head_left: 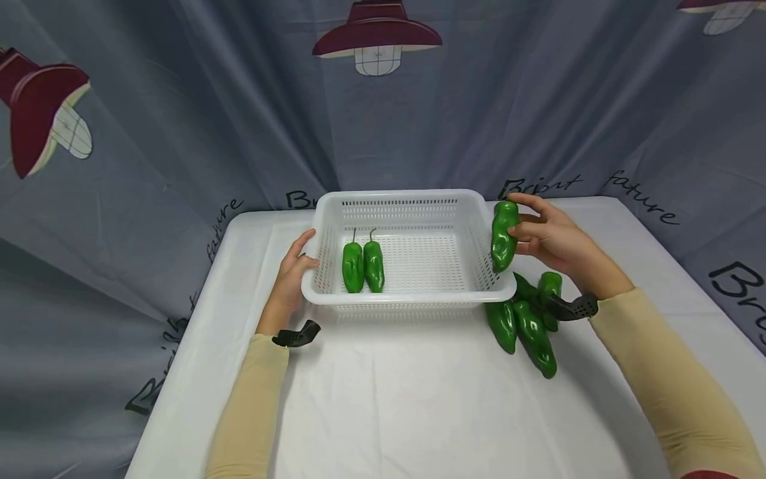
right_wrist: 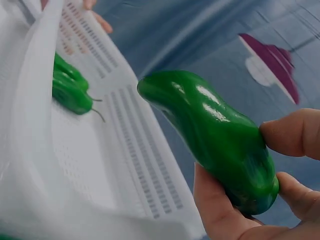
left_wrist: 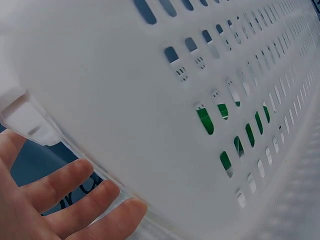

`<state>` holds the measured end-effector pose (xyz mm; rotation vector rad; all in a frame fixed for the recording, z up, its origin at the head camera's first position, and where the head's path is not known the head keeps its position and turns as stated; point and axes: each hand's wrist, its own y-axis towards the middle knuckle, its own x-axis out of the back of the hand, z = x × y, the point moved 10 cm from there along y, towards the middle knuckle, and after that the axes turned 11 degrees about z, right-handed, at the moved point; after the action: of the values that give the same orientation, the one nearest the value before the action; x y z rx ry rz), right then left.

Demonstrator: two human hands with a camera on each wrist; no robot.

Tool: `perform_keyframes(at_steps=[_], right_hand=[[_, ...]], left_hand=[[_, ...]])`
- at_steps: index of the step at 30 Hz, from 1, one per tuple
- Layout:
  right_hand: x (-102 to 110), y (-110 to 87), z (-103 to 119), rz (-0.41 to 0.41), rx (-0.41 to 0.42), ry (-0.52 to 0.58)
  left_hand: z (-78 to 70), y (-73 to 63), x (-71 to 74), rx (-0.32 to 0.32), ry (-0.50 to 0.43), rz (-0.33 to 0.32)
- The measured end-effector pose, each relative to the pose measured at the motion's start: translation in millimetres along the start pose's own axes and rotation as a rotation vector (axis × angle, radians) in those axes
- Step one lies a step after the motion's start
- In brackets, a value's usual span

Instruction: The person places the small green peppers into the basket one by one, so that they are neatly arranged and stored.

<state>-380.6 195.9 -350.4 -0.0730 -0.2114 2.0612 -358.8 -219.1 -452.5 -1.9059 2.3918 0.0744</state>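
Note:
A white plastic basket [head_left: 419, 297] stands on the table with two green peppers [head_left: 353, 267] lying side by side in its left part. My left hand [head_left: 291, 279] touches the basket's left end; in the left wrist view its fingers [left_wrist: 107, 197] lie fairly straight against the outside of the wall. Above the basket's right rim, my right hand [head_left: 547, 241] pinches another green pepper [head_left: 504, 236] between thumb and fingers. That pepper [right_wrist: 215, 135] tilts with its narrow end toward the basket in the right wrist view.
Several more green peppers [head_left: 534, 338] lie in a pile on the white tablecloth [head_left: 419, 399], beside the basket's front right corner and partly under the right wrist. A grey curtain [head_left: 251, 120] printed with red lamps hangs behind the table.

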Motion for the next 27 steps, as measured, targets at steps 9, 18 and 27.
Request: perform_keyframes(at_steps=[9,18,27], right_hand=[[-43.4,46.7,6.9,0.079,-0.073,-0.09],[-88.5,88.2,1.8,0.198,-0.128,-0.132],[-114.0,117.7,-15.3,0.206,-0.214,-0.173]], left_hand=[[1.1,2.6,2.1,0.002,0.001,0.001],[3.0,2.4,1.9,-0.004,-0.011,-0.013],[0.9,0.9,0.2,-0.019,-0.027,-0.001]])
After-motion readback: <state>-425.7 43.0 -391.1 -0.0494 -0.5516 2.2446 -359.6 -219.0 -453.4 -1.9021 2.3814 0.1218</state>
